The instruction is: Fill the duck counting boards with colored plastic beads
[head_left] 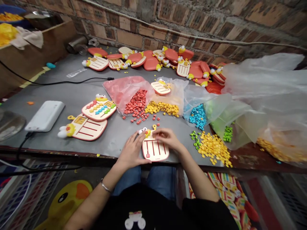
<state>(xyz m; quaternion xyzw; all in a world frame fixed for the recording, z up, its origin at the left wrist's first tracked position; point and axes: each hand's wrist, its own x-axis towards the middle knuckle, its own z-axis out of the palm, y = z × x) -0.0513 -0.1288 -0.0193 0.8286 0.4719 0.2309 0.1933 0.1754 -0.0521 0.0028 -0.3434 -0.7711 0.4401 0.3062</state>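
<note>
A cream toy board [157, 152] with slots and a duck-like head at its top lies on the table's front edge before me. My left hand [130, 151] grips its left side, thumb along the bottom edge and fingers by the head. One red bead [148, 156] sits at the lower end of the leftmost slot. Over the board's upper right, my right hand [168, 139] has its fingers pinched together; whatever is between them is hidden. Beyond the board lie loose red beads [139, 116] and yellow beads [165, 108] spilling from bags.
Blue beads [198, 115], green beads [195, 139] and yellow pieces [213, 147] lie to the right. Two boards [90, 129] overlap at left, the upper one beaded, near a white power bank [45, 115]. More boards [151, 62] are heaped along the brick wall.
</note>
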